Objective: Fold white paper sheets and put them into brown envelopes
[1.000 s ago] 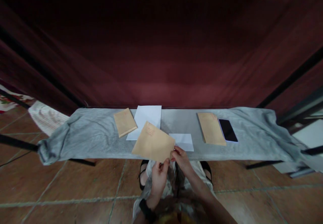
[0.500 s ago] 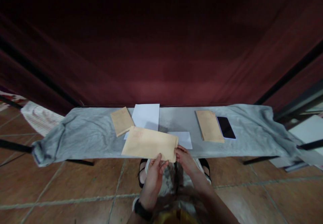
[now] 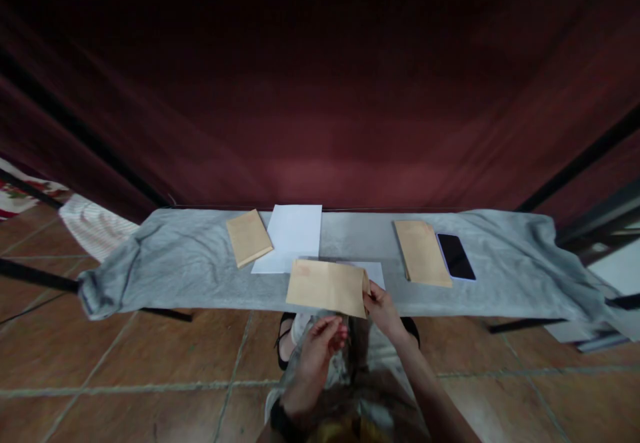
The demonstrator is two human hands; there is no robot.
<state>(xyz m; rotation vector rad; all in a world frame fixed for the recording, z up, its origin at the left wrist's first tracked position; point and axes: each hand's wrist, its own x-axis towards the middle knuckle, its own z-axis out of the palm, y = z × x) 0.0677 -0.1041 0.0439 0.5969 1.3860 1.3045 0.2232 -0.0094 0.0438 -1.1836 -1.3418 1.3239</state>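
A brown paper envelope (image 3: 327,288) is pinched at its right end by my right hand (image 3: 383,310), over the front edge of the bench. Its opening end stands slightly apart near those fingers. My left hand (image 3: 323,346) is just below the envelope, off it, fingers loosely curled and apart with nothing in them. Behind the envelope lies a white sheet of paper (image 3: 295,230), partly covered at its lower corner. A smaller white paper (image 3: 374,272) shows from under the envelope's right end.
On the grey cloth-covered bench (image 3: 185,250), a stack of brown envelopes (image 3: 249,238) lies left and another stack of envelopes (image 3: 424,254) right. Beside that one is a phone (image 3: 456,256). A dark red curtain (image 3: 320,130) hangs behind. Black metal poles (image 3: 585,163) flank the bench.
My left hand has let go of the envelope and dropped slightly below it. The envelope, still in my right hand, now appears shorter and farther right, with a crease across it.
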